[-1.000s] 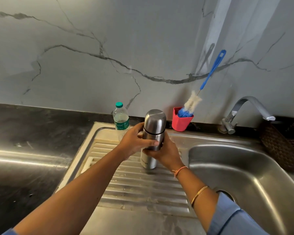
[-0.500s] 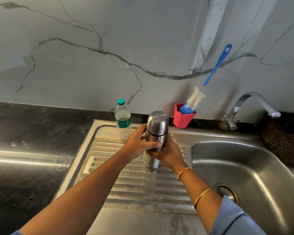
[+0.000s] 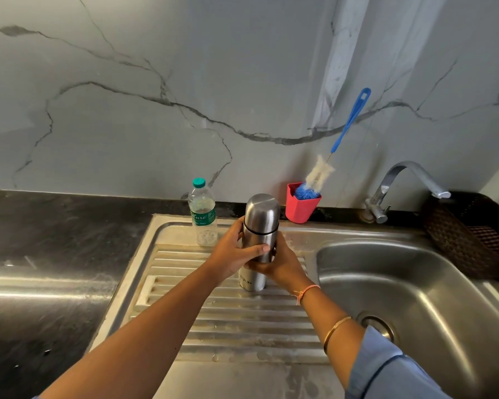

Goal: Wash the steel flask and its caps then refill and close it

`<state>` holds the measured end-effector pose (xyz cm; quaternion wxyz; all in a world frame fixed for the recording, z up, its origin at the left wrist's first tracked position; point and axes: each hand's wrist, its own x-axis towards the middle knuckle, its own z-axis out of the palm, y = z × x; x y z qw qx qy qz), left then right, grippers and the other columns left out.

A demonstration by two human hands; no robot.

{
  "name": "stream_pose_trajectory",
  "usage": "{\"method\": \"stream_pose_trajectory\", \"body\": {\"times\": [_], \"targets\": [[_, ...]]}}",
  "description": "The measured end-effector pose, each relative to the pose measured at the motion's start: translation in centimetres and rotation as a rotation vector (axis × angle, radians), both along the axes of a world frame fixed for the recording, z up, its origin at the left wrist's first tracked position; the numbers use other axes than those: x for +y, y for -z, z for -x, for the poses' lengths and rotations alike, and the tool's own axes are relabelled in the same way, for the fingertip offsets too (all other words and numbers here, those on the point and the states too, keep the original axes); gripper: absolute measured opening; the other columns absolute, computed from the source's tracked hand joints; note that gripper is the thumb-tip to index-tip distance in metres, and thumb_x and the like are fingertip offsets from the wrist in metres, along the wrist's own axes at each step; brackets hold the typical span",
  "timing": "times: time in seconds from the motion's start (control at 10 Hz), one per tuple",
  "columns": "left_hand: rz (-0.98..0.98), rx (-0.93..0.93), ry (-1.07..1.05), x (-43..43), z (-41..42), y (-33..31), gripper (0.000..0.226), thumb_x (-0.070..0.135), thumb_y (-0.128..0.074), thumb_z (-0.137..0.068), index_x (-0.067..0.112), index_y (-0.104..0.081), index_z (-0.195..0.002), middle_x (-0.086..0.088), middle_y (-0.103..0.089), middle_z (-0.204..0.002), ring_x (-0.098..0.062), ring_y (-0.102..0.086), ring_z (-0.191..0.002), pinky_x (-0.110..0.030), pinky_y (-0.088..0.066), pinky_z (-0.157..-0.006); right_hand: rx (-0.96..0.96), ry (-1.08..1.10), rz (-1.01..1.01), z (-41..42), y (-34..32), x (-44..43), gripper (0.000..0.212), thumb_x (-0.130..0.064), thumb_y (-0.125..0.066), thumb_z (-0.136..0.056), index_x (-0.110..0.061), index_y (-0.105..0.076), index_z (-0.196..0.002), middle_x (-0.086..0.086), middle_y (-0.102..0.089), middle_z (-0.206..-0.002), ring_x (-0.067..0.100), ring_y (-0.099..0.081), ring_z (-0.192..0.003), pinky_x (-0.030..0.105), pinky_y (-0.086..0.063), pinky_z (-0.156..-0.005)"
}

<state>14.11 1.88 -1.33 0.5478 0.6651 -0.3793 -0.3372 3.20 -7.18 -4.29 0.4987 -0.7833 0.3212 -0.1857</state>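
A steel flask (image 3: 260,226) stands upright on the ribbed draining board (image 3: 242,321) of the sink, with its domed outer cap (image 3: 262,210) on top. My left hand (image 3: 233,254) wraps the flask's middle from the left, thumb across the front. My right hand (image 3: 283,264) grips the body from the right, a little lower. Both hands hide the flask's mid section; its base with lettering shows below them. No inner cap is visible.
A small plastic water bottle (image 3: 202,213) with a green cap stands behind the flask on the left. A red cup (image 3: 300,207) holds a blue-handled bottle brush (image 3: 347,122). The tap (image 3: 401,182) reaches over the sink basin (image 3: 401,283) on the right. A dark woven basket (image 3: 470,234) sits far right.
The view has shifted slightly; both hands stay wrapped on the flask at the same spot on the draining board, with my left thumb now further across the front.
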Motion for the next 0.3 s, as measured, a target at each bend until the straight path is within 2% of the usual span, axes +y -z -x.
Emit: {"method": "stream_pose_trajectory", "body": {"times": [0.1,0.2,0.3], "targets": [[-0.013,-0.033,-0.044,0.0,0.5,0.0,0.075,0.018,-0.078,-0.077,0.025,-0.036,-0.139,0.009,-0.053,-0.125,-0.009,-0.046,-0.117,-0.026,-0.040,-0.095,-0.012,-0.005,-0.004,0.1,-0.2,0.2,0.076,-0.021,-0.085,-0.068,-0.026,-0.036,-0.126,-0.004,-0.058,-0.115,0.017,-0.057,-0.106,0.034,-0.049,-0.091],[-0.024,-0.054,-0.083,0.1,0.6,-0.6,0.091,0.023,-0.082,-0.073,0.026,-0.026,-0.145,0.005,-0.044,-0.139,-0.010,-0.041,-0.124,-0.031,-0.038,-0.104,-0.034,-0.014,0.019,0.1,-0.4,0.5,0.081,-0.018,-0.085,-0.067,-0.022,-0.034,-0.131,-0.001,-0.056,-0.122,0.018,-0.056,-0.112,0.034,-0.049,-0.093],[0.007,-0.074,-0.142,0.6,1.0,-1.2,0.110,0.033,-0.087,-0.064,0.031,-0.017,-0.148,0.002,-0.033,-0.150,-0.019,-0.032,-0.138,-0.043,-0.032,-0.113,-0.105,-0.088,0.041,0.4,-0.5,0.9,0.087,-0.010,-0.078,-0.068,-0.024,-0.026,-0.137,0.000,-0.049,-0.131,0.018,-0.049,-0.122,0.031,-0.045,-0.098]]}}
